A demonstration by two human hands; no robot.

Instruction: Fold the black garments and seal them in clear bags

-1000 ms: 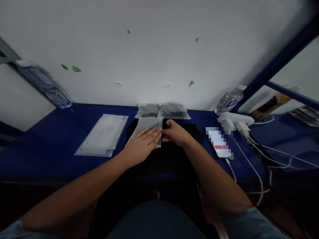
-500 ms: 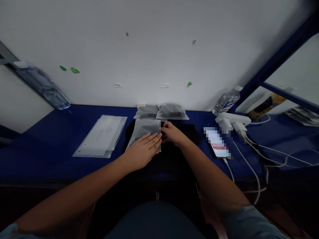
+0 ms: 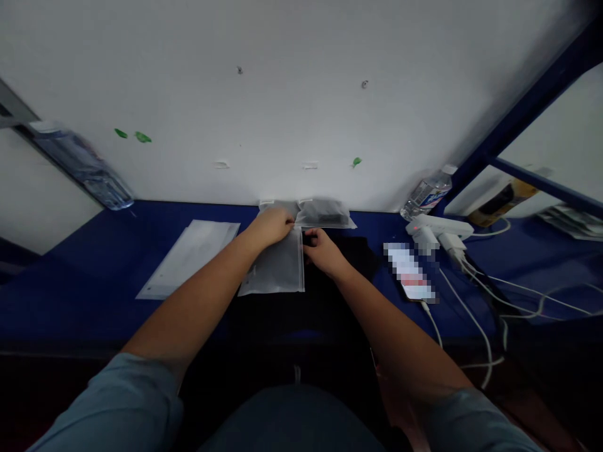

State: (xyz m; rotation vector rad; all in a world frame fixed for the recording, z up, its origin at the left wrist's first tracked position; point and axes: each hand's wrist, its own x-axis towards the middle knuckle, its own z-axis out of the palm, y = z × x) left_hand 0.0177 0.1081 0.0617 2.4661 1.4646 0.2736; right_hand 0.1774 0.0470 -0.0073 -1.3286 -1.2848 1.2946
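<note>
From where I stand, the white wall (image 3: 301, 113) rises behind a blue desk (image 3: 94, 257); black cloth (image 3: 360, 251) lies bunched on the desk, and on it rests a frosted pouch (image 3: 277, 270), spread nearly flat, zip edge towards the right. The person's left hand (image 3: 273, 226) bends over its top corner, fingertips drawn together; the right hand (image 3: 325, 252) is curled at its right edge; the two are near each other but apart, and I cannot tell whether either truly grips the plastic.

As I judge it, two plump pouches (image 3: 325, 215) by the wall, with something dark inside, are done; the one at the hands is partway, its closure unclear to me; the flat pouches (image 3: 198, 245) to the left look unused.

As for writing, the clear bottle (image 3: 426, 194) at the right has a blue, white and red label, too blurred to read; the phone (image 3: 409, 270) has its screen masked; a tiny pale mark shows on the pouch at the hands, illegible.
</note>
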